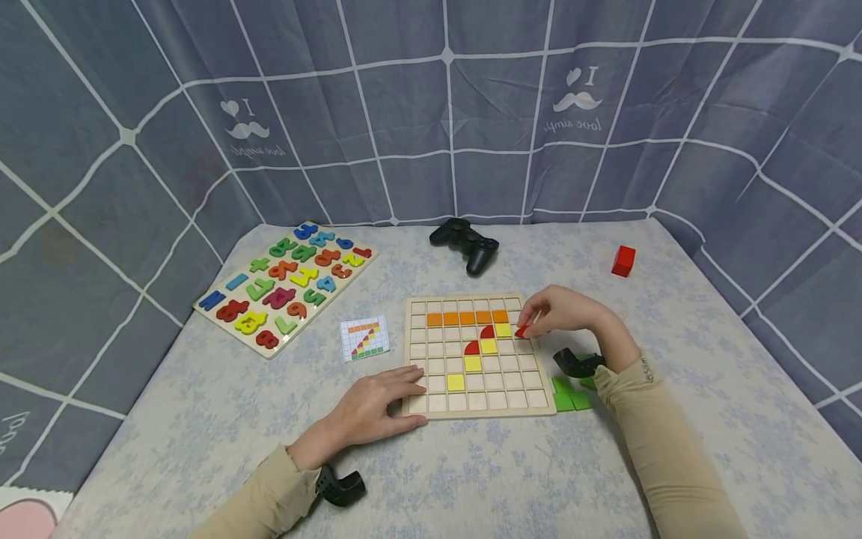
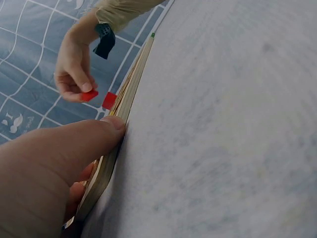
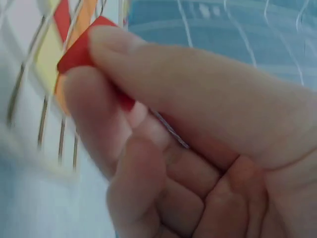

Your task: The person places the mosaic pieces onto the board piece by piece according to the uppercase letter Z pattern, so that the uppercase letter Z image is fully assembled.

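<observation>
A wooden grid board [image 1: 439,406] lies flat in front of me. It bears a row of orange tiles [image 1: 468,320], a slanting line of yellow tiles [image 1: 456,382] and two red quarter-round tiles [image 1: 472,348]. Over the board's right edge, my right hand [image 1: 564,308] pinches a small red tile [image 3: 79,52] between thumb and forefinger. Its full outline is partly covered by the fingers. At the lower left corner my left hand [image 1: 372,408] rests on the board, fingers laid over the left side and thumb [image 2: 111,126] against the near edge.
Left of the board lies a pattern card [image 1: 365,338]. Farther left is a number puzzle [image 1: 286,288]. A black game controller [image 1: 465,243] sits behind the board, a red block [image 1: 623,261] at the back right. Green tiles [image 1: 569,395] lie beneath the right wrist.
</observation>
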A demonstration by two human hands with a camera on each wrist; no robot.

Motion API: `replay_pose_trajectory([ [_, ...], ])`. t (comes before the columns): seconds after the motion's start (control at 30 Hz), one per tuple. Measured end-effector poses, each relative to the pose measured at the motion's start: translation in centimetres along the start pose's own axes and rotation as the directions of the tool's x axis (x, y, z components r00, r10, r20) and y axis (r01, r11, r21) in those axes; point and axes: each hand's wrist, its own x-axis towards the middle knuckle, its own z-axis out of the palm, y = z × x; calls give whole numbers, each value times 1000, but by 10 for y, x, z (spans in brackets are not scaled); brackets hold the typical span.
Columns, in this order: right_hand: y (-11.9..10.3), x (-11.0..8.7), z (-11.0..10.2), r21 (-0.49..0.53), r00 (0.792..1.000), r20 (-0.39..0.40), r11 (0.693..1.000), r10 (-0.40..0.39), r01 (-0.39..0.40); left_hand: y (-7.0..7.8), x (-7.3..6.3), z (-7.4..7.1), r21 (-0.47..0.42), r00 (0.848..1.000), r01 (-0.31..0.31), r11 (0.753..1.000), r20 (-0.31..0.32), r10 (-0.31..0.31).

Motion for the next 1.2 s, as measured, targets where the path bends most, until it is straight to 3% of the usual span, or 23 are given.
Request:
replay_pose_trajectory([
  [0.1,-18,12,12,-30,995,42,995,-94,95,0,-1,0,-2,1000,0,1000,-4,0],
  [0.23,-38,33,32,-51,981,114,985,-159,166,0,-1,1,-6,1000,7,1000,0,-7],
  [0.43,-55,57,56,-80,972,187,984,-144,161,1,0,3,-7,1000,9,1000,13,-9],
  [0.63,-59,64,67,-107,972,214,986,-101,126,0,2,2,8,1000,-6,1000,8,6],
  [0.8,-59,63,70,-147,974,182,976,-133,161,0,2,1,9,1000,-12,1000,3,12],
  [1.0,-49,45,57,-158,981,102,971,-165,180,0,2,1,11,1000,-1,1000,22,0],
  [1.2,-26,18,30,-62,982,112,985,-151,159,0,2,1,9,1000,0,1000,20,0],
])
